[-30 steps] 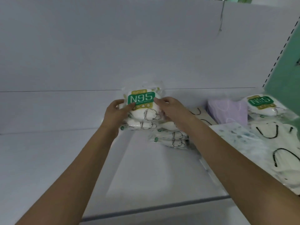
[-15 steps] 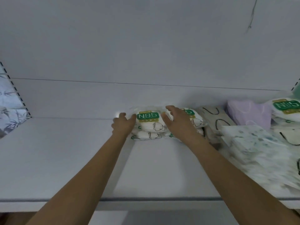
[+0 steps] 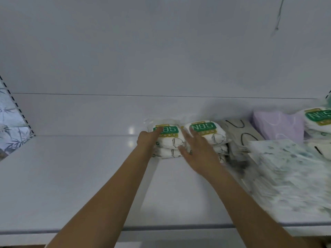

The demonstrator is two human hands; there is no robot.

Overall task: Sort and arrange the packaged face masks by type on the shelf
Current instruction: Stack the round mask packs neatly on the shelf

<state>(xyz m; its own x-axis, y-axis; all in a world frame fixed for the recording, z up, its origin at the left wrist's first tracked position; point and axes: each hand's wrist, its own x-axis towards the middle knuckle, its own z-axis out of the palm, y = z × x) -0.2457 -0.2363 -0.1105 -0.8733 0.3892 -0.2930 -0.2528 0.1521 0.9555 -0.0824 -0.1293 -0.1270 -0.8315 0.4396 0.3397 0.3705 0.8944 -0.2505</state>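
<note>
Crinkly clear-plastic N95 mask packs [image 3: 166, 140]: light, slippery; your left hand [image 3: 147, 140] rests flat, right hand [image 3: 197, 149] spread; steady stack sides

White shelf [image 3: 71, 176]: N95 packs [image 3: 168, 140], purple masks [image 3: 279, 126], patterned packs [image 3: 290, 176].

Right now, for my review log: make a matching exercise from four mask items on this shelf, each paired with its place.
1. lilac pack
2. left N95 stack
3. patterned stack
4. black-loop pack

A. nearest the front edge, right
B. under the left hand
C. between the middle N95 stack and the lilac pack
D. at the back, left of the far-right N95 pack

1-D, 2-B, 3-A, 4-C
</note>
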